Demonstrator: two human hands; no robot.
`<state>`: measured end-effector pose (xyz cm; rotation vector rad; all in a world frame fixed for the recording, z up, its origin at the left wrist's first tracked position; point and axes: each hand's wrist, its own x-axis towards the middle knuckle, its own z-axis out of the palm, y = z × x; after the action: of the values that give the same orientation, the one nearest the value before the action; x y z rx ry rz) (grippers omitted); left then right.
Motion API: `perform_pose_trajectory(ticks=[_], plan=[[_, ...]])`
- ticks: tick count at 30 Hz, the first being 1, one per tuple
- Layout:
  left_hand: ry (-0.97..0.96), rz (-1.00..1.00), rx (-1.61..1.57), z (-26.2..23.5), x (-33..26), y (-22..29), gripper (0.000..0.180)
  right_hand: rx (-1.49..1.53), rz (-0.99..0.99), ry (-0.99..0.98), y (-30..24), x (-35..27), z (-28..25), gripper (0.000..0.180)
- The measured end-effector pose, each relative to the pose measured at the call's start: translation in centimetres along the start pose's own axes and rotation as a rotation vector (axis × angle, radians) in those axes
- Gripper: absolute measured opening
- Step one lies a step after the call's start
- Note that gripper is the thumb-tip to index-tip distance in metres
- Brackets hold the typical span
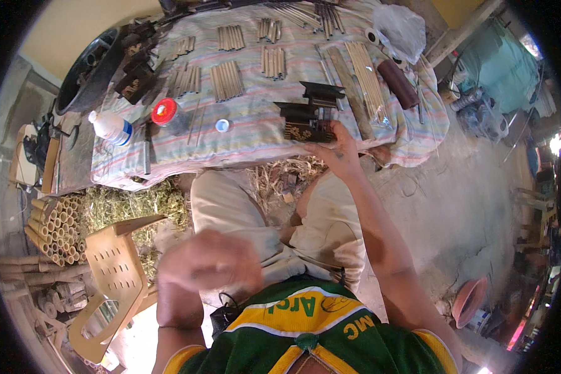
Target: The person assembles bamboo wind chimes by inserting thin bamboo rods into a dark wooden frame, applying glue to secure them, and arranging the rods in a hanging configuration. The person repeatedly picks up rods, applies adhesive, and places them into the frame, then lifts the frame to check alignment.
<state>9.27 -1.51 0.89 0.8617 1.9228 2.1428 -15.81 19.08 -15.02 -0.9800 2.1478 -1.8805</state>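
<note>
My right hand [341, 154] reaches to the table's near edge, its fingers on the right end of a black block with a gold floral pattern [306, 131]. Just behind that block, another black piece with pointed ends [322, 93] lies on the cloth. My left hand [212, 258] is raised over my lap, away from the table and smeared by motion, so its fingers cannot be made out. Toward the left of the table stand a jar with a red lid [164, 112] and a white bottle [111, 128]; a small white cap [222, 126] lies nearby.
Bundles of cut tubes [227, 81] lie in groups on the striped cloth [243, 144]. Long thin sticks [366, 81] and a dark red cylinder [397, 84] lie at right. A black basin [88, 71] is far left. Below are stacked bamboo [59, 230] and a tan chair [115, 265].
</note>
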Motion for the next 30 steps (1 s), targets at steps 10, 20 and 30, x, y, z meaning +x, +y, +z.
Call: perform_pose_trajectory(ticks=[10, 20, 30], plan=[[0.515, -0.174, 0.624, -2.1, 2.2, -5.3, 0.012, 0.347, 0.319, -0.103, -6.3, 2.2, -1.0, 0.039], [0.623, -0.339, 0.426, -5.3, 6.4, -9.9, 0.015, 0.393, 0.385, 0.037, -7.9, 1.0, 1.5, 0.047], [0.587, -0.205, 0.663, -5.3, 7.1, -9.8, 0.014, 0.137, 0.205, 0.06, -9.0, 1.3, 2.2, 0.055]])
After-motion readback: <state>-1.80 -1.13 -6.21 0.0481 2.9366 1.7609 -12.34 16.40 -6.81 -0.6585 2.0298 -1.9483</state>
